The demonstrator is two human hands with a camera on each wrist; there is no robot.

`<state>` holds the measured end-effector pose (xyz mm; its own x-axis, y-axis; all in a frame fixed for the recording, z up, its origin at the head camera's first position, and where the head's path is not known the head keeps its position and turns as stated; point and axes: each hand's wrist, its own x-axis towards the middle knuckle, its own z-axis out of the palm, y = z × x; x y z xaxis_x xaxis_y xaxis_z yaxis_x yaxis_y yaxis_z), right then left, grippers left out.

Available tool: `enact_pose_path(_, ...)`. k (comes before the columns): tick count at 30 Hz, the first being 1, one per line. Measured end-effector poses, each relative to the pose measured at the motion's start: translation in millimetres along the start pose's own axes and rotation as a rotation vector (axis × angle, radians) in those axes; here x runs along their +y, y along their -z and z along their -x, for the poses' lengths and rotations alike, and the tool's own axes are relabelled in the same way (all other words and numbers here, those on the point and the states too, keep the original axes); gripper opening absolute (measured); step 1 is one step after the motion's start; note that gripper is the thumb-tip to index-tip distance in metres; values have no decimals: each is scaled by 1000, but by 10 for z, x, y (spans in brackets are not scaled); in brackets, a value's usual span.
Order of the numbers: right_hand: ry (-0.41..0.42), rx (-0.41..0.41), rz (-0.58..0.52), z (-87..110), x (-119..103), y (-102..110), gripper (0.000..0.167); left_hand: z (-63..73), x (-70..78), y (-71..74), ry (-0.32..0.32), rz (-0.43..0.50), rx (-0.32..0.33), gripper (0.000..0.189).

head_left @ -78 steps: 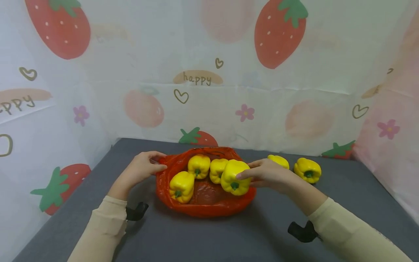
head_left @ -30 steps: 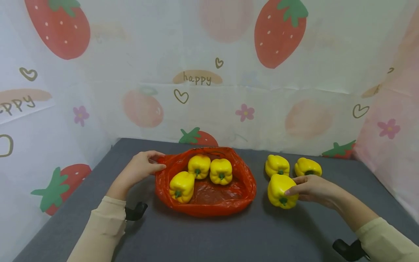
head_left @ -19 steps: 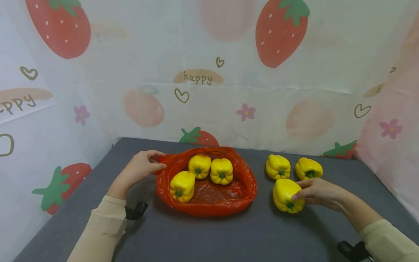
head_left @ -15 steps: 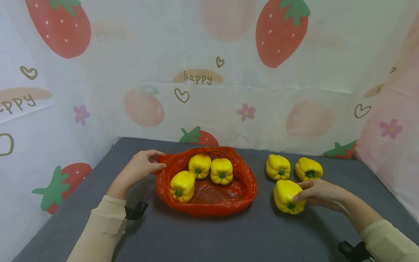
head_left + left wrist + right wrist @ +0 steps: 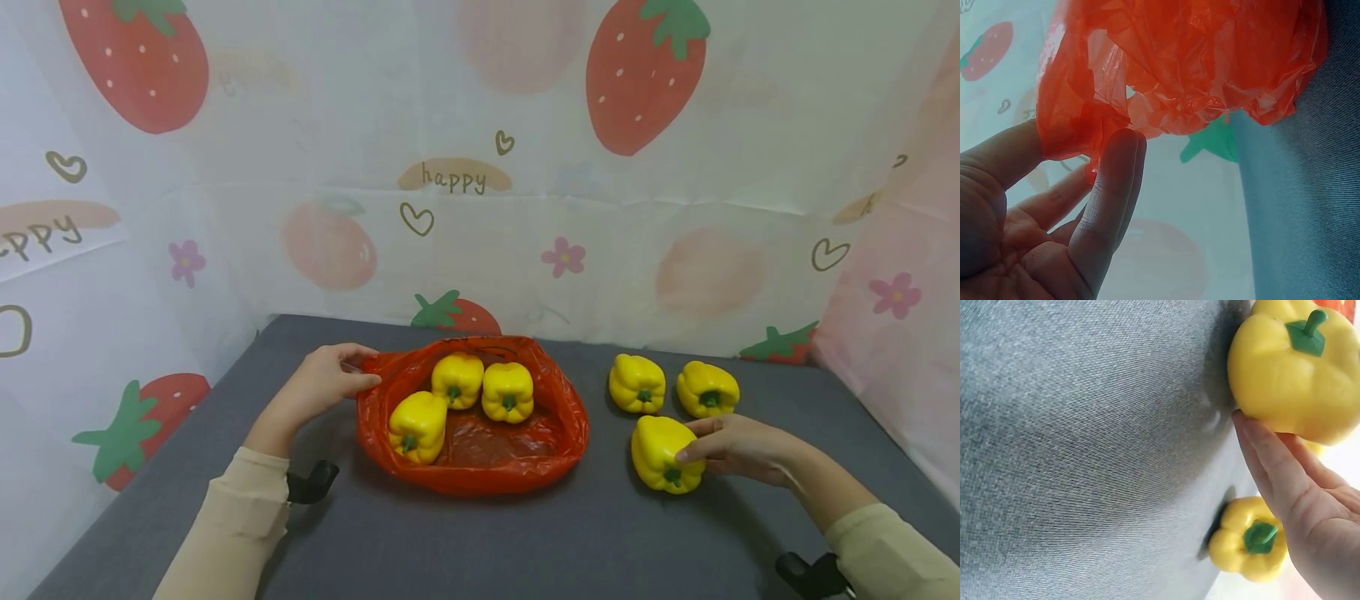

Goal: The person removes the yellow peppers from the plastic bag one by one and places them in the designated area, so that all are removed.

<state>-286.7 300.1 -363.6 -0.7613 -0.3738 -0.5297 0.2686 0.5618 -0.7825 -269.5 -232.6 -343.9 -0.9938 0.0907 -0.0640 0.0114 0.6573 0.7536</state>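
We see first the large cloth backdrop (image 5: 360,125), which surrounds the scene on three sides and carries printed strawberries, hearts, flowers and the word "happy"; before it lies the grey worktop (image 5: 487,550), on which all the things are placed. From the near side come two arms in pale sleeves, the left sleeve (image 5: 240,508) and the right sleeve (image 5: 892,542); near the middle of the worktop we find the red plastic bag (image 5: 472,481), whose mouth is wide and turned upward, so that we can look inside.

The left hand (image 5: 322,379) is at the left side of this bag and pinches its edge between thumb and fingers; the right hand (image 5: 738,446) is well apart from the bag, to its right, and grips from the right side one yellow pepper, the held pepper (image 5: 655,450); this pepper is on the worktop or very little above it, we cannot tell which.

Just behind it lie two more peppers, the rear left pepper (image 5: 636,383) and the rear right pepper (image 5: 707,389), side by side with a narrow gap between them; inside the bag we count three others, the front left one (image 5: 417,427), the back one (image 5: 457,381) and the right one (image 5: 507,392).

Smaller still, we notice a black device (image 5: 311,483) under the left wrist; the smallest thing is the green stem (image 5: 1315,324) of the held pepper.
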Motion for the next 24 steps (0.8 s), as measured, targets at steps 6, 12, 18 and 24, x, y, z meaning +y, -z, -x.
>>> enact_pose_path(6, 1, -9, -19, -20, 33, 18, 85, 5, 3, 0, -2, 2, 1, 49)
enact_pose_path(12, 7, -18, -18, -29, 44, 32, 85, 9, 6, 2, -4, -2, 2, 49)
enact_pose_path(18, 5, -23, -23, -18, 36, 16, 89, 2, 4, -3, -4, -4, 3, 49)
enact_pose_path(24, -11, -12, -27, -34, 33, 11, 90, 5, 10, -4, -8, -5, 2, 49)
